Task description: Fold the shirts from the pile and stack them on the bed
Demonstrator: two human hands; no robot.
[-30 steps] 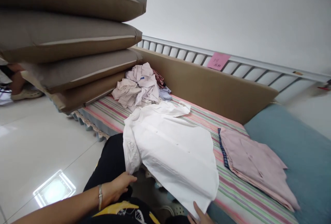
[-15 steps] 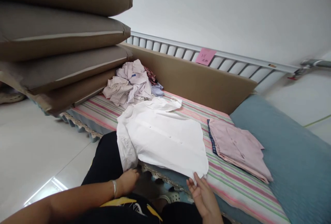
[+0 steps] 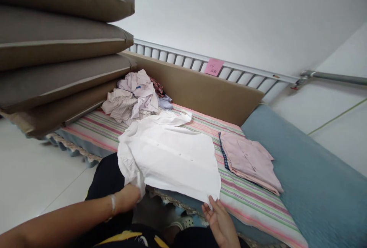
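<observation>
A white button-up shirt lies spread front-up on the striped sheet of a bed, its near part hanging over the bed's edge. My left hand is closed on the shirt's left sleeve, just below the edge. My right hand pinches the shirt's lower right hem corner, fingers together on the cloth. A silver bracelet sits on my left wrist.
A folded pink garment lies to the right of the shirt. A heap of crumpled clothes sits at the back left. Brown cushions are stacked at left, a brown board runs along the back, and a blue mattress is at right.
My left hand has risen and closed on the sleeve. My right hand has come up into view with the hem corner. The view has swung to the right.
</observation>
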